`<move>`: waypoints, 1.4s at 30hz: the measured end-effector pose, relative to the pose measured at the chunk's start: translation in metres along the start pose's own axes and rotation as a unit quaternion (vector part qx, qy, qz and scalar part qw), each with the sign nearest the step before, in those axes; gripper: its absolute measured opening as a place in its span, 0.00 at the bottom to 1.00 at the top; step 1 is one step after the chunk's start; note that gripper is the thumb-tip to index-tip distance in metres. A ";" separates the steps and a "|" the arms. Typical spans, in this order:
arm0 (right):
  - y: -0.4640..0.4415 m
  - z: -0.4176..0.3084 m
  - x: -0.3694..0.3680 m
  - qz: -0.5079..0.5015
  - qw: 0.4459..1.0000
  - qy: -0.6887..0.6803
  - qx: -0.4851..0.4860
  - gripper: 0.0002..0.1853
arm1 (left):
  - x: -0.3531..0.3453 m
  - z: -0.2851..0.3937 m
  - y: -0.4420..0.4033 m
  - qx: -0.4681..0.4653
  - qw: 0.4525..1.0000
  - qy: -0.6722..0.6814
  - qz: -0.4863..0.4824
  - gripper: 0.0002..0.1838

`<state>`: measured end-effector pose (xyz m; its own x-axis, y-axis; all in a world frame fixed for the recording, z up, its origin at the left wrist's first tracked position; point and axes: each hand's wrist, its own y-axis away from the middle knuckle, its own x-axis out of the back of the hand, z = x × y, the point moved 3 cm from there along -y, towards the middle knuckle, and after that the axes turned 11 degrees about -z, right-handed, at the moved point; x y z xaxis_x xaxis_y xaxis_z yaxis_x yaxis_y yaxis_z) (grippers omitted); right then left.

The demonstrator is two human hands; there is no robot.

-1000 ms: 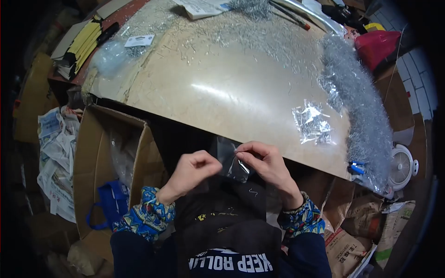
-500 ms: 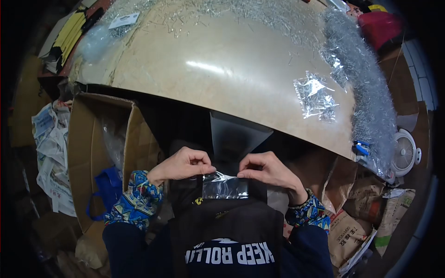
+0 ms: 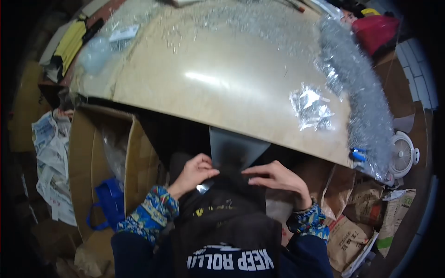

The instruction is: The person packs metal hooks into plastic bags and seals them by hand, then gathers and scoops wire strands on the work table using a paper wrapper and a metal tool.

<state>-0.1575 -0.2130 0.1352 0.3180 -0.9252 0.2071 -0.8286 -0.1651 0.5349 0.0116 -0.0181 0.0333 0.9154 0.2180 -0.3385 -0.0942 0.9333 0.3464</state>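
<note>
My left hand (image 3: 195, 174) is over my lap with thumb and fingers pinched together. Just below it shows a small shiny piece of the clear plastic bag (image 3: 203, 188), most of which I cannot make out against the dark apron (image 3: 222, 204). My right hand (image 3: 277, 180) is held apart to the right, its index finger stretched toward the left hand and nothing visible in it. On the table above lies a bunch of clear bags (image 3: 311, 107) with thin metal pieces in them.
The table (image 3: 208, 102) curves across in front, with loose thin metal pieces (image 3: 259, 28) at its back and a long heap of them (image 3: 361, 97) on the right. An open cardboard box (image 3: 83, 162) stands at left; a white fan (image 3: 402, 153) and paper sacks (image 3: 350, 238) at right.
My right hand has let go of the bag's top edge and moved slightly right and down. The bag, spread between both hands before, now shows only as a glint under my left hand.
</note>
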 end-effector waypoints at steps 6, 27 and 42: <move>-0.089 -0.080 0.137 0.335 0.879 0.311 0.137 0.13 | -0.003 0.034 -0.007 0.086 0.991 0.096 0.021 0.16; -0.084 -0.018 0.232 0.430 0.881 0.195 -0.025 0.22 | -0.006 -0.023 -0.007 0.112 0.918 0.344 -0.160 0.23; -0.100 -0.067 0.047 0.445 0.824 0.350 0.043 0.20 | 0.017 -0.075 -0.014 0.135 0.986 0.025 -0.094 0.04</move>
<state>-0.0285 -0.2169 0.1464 -0.2695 -0.2753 0.9228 -0.8970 0.4204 -0.1365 -0.0011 -0.0058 -0.0423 0.8856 0.0687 -0.4593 0.1894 0.8496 0.4923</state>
